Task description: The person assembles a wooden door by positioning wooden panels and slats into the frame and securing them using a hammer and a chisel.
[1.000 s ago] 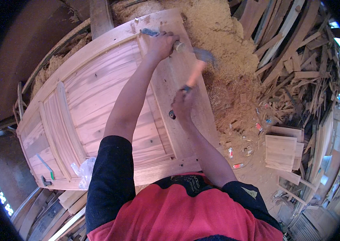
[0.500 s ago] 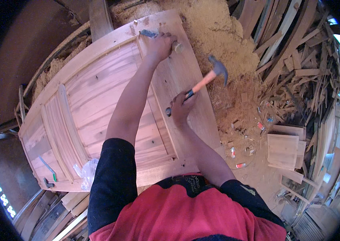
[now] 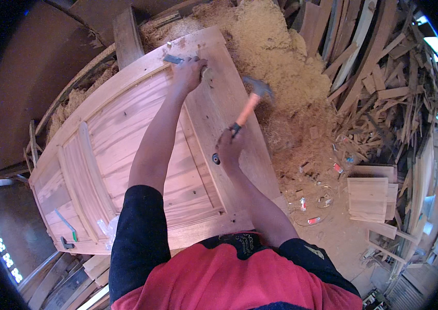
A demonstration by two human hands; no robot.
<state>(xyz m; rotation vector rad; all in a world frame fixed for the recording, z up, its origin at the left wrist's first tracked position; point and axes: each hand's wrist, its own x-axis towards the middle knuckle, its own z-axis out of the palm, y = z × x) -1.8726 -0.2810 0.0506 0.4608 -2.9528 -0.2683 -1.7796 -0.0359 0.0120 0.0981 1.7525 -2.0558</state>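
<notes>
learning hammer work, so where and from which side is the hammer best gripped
Probably by the dark grip of the hammer, from the near side, as the right hand does: its handle slants back that way, with the metal head at the far end.

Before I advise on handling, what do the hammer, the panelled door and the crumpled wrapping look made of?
Hammer: head likely metal, from its dull grey sheen; orange handle possibly painted wood or plastic, texture too blurred to tell.
Panelled door: wood, seemingly unvarnished, going by streaky grain, knots and matt surface.
Crumpled wrapping: probably thin plastic film, being pale, translucent and creased.
</notes>
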